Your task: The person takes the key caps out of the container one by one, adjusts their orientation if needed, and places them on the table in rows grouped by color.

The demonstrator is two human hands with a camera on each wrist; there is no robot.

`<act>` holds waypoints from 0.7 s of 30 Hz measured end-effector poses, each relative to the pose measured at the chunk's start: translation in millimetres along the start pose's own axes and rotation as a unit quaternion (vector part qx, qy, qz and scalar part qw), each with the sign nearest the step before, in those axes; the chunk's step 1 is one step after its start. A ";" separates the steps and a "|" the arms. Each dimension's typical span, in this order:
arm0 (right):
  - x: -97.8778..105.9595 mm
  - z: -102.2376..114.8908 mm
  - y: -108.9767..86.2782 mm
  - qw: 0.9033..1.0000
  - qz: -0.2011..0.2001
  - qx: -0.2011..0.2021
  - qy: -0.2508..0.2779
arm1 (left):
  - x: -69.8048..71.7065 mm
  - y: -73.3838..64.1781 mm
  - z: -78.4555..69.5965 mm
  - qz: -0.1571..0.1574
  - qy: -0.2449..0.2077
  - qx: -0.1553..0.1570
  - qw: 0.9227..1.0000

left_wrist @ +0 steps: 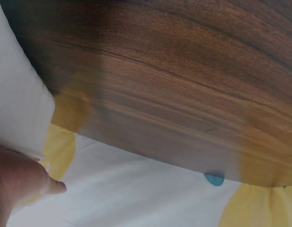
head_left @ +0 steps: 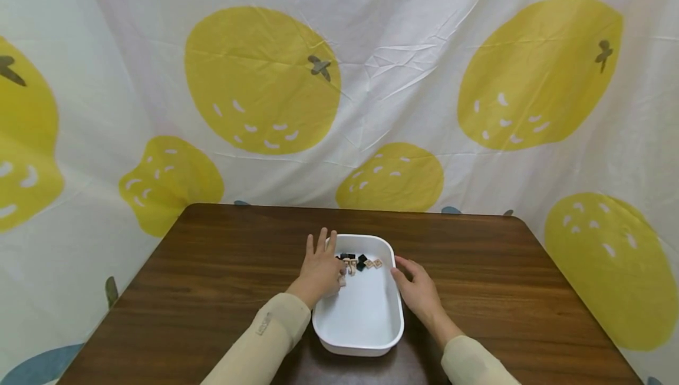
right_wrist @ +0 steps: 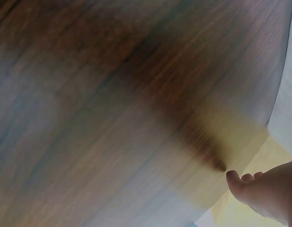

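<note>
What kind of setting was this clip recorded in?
Probably a simple indoor recording setup, though the wider room is out of view: a lemon-print cloth hangs as a backdrop behind a dark wooden table, on which a white tray holds small black and tan pieces.

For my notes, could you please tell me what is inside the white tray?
Black pieces and tan pieces lie in the white tray, toward its far end. The left hand covers some; anything beneath is hidden.

Bright, even head view; dimmer, hazy wrist views; blurred reflections on tabletop (right_wrist: 103, 123)
</note>
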State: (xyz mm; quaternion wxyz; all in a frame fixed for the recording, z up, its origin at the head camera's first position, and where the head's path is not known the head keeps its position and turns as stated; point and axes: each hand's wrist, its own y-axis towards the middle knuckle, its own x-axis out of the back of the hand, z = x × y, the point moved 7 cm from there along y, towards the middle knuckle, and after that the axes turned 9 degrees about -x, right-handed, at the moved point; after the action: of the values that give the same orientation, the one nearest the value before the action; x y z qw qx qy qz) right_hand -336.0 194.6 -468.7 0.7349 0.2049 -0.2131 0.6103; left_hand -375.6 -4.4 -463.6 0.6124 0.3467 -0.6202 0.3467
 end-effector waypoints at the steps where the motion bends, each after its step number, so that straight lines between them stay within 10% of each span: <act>1: 0.2 0.0 0.1 1.000 0.001 -0.001 -0.001 | 0.1 -0.2 0.1 -0.001 -0.003 0.000 1.000; 21: -0.1 1.5 0.4 1.000 0.002 -0.008 0.003 | 4.3 -1.6 0.8 -0.021 -0.035 0.011 0.999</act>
State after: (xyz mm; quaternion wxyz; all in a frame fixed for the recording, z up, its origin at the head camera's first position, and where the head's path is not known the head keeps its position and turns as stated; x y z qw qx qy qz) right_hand -336.5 193.7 -467.4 0.7358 0.1966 -0.2166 0.6107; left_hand -374.8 -6.0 -459.2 0.5937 0.3786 -0.6298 0.3280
